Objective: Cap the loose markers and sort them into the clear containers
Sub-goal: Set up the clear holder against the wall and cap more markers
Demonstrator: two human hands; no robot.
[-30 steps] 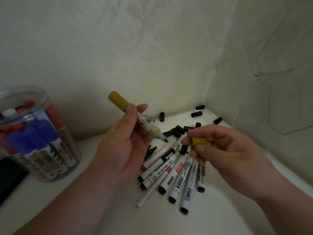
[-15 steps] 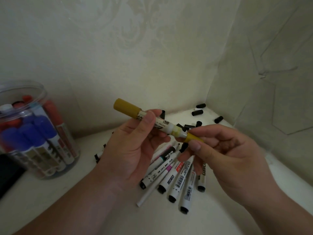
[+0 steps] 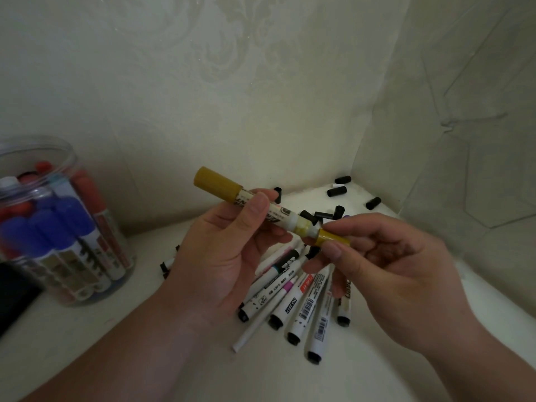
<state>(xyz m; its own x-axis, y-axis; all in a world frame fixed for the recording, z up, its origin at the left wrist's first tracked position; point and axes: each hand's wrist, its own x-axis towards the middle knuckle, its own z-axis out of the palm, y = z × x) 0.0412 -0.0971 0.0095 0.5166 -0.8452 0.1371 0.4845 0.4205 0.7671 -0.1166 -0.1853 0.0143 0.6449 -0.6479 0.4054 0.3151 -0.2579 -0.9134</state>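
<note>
At frame centre, a yellow marker (image 3: 280,217) is gripped in the left hand (image 3: 226,256) while a yellow cap (image 3: 333,238), pinched by the right hand (image 3: 391,265), is held over its tip, seemingly partly seated. Loose markers (image 3: 293,303) are scattered below.

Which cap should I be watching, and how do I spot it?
Right of the clear jar, two hands meet above the pile of pens. The right hand pinches a short yellow cap at the tip of the marker the left hand holds. The loose caps behind are black.
</note>
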